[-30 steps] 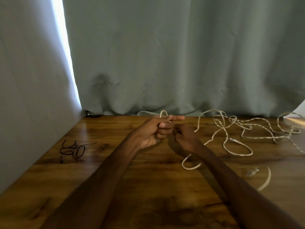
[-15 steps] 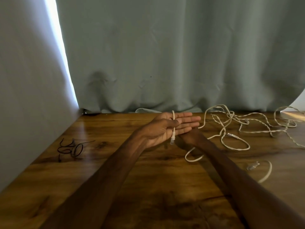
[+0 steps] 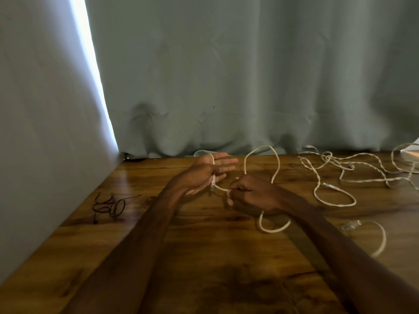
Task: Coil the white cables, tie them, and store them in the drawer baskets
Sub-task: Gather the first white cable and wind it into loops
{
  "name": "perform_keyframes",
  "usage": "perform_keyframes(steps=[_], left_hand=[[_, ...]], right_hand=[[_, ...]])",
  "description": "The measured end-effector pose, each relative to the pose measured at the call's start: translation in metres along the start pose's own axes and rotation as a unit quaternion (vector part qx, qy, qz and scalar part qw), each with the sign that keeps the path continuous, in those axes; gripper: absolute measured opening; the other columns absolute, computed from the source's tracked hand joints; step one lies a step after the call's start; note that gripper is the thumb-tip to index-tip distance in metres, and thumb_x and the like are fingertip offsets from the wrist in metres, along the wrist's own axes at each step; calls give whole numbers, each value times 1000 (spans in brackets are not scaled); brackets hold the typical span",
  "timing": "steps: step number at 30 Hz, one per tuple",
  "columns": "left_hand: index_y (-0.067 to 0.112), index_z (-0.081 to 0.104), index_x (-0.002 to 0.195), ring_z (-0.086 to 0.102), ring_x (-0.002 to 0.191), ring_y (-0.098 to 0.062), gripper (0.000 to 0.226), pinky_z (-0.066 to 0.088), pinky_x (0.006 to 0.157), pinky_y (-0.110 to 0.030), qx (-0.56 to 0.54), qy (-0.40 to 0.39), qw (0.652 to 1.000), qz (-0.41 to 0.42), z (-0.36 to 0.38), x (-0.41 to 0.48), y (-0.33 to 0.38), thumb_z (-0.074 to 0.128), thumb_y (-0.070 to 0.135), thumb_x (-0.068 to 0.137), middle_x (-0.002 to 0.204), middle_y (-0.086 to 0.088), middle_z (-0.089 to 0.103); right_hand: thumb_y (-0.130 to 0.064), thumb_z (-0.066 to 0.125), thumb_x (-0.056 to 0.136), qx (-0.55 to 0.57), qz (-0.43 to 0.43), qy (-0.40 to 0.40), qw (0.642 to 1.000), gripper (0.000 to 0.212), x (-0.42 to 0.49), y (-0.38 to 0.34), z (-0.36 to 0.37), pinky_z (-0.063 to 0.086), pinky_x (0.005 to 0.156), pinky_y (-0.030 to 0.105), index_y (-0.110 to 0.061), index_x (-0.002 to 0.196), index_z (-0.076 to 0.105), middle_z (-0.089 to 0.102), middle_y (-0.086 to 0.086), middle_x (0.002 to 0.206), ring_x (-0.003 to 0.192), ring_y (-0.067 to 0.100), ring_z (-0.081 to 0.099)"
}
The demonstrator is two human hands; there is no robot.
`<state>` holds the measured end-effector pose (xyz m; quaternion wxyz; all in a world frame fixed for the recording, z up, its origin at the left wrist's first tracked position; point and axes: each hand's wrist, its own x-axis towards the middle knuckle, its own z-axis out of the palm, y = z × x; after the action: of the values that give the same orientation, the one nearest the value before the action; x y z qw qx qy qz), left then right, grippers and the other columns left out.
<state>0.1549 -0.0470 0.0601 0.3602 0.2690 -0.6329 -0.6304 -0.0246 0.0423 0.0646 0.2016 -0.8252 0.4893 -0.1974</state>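
Winding has only begun: the left hand [image 3: 207,175] is held flat and wide, fingers straight, with one turn of white cable [image 3: 245,165] hooked over it beside the thumb and running down the palm. A short span of that cable leads to the right hand [image 3: 249,191], just beside the left and nearer the person, whose curled fingers pinch the cord. Beyond the right hand the cable rises in a tall loop; below its wrist another loop lies on the wooden surface [image 3: 204,257]. More loose cables [image 3: 335,205] sprawl farther right of the right hand, and thin black ties [image 3: 113,206] lie well to the left of the left hand.

The cord looks light, soft and springy, likely to uncoil unless kept taut; pinching close to the wound turn seems best.

Half a second earlier the right hand sat tucked behind the left; now it has drawn out toward the person, opening that span.
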Motion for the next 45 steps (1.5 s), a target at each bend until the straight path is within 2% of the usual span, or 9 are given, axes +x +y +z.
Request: perform_keyframes(steps=[3, 6, 9, 14, 20, 26, 29, 32, 45], left_hand=[[2, 38, 147, 65, 123, -26, 56, 53, 90, -30, 71, 35, 997, -1, -2, 1, -2, 31, -21, 96, 136, -16, 65], [-7, 48, 137, 74, 77, -27, 42, 62, 71, -35, 155, 13, 987, -48, -5, -2, -8, 35, -12, 98, 105, -23, 75], [-5, 63, 118, 47, 37, -9, 38, 37, 38, -19, 213, -11, 975, -57, 7, -7, -4, 28, 6, 108, 65, -8, 65], [1, 59, 85, 20, 29, -2, 59, 17, 30, -14, 37, -111, 989, -87, 31, -8, 13, 22, 39, 110, 40, 8, 29], [4, 70, 101, 21, 35, 2, 41, 17, 37, -14, -100, -231, 967, -36, 28, -18, 20, 35, 22, 110, 45, 13, 30], [-3, 50, 142, 48, 51, -2, 39, 35, 50, -15, -164, -181, 970, 2, 39, -17, 17, 36, 4, 107, 79, 4, 62], [-11, 44, 142, 75, 94, -21, 40, 61, 81, -23, -222, -124, 966, 40, 37, -13, 14, 33, -3, 105, 122, -18, 71], [-15, 32, 146, 59, 130, -42, 41, 48, 110, -46, -232, -102, 966, 46, 25, -10, 7, 30, -4, 106, 142, -33, 55], [-6, 31, 149, 59, 130, -35, 44, 52, 103, -39, -112, 152, 978, 93, 6, 11, -3, 30, -8, 105, 146, -25, 53]], right_hand=[[-15, 57, 101, 72, 3, 17, 997, 29, -5, -5, -9, 33, 50, 12, -10, 79, 74, 55, -13, 50, 45, 1, 45], [-18, 56, 99, 228, -2, 39, 973, 29, -3, 8, -19, 26, 46, 22, -13, 74, 68, 43, -7, 53, 46, 8, 32], [-17, 55, 96, 294, 2, 83, 952, 24, -2, 7, -24, 24, 42, 15, -9, 76, 64, 42, -8, 51, 43, 3, 31], [-15, 53, 104, 217, -17, 238, 947, 28, 2, 26, -26, 42, 55, 26, -17, 82, 70, 57, -6, 59, 55, 9, 51], [-33, 47, 109, 69, -16, 303, 950, 35, 9, 42, -12, 46, 63, 36, -12, 92, 71, 67, 4, 71, 62, 14, 59], [-24, 40, 105, -23, -22, 153, 988, 35, 18, 38, 35, 52, 93, 38, -7, 116, 69, 71, 11, 114, 106, 22, 66], [-22, 42, 105, -13, -16, 103, 995, 28, 22, 26, 39, 52, 75, 31, -21, 90, 65, 70, -4, 88, 81, 9, 66], [-15, 43, 107, -14, -16, 90, 996, 30, 19, 16, 41, 42, 63, 14, -15, 85, 64, 66, -4, 76, 68, 3, 61], [-31, 56, 105, 241, 51, 31, 969, 39, 0, 2, 27, 30, 51, 29, -16, 70, 65, 48, 10, 60, 50, 19, 38]])
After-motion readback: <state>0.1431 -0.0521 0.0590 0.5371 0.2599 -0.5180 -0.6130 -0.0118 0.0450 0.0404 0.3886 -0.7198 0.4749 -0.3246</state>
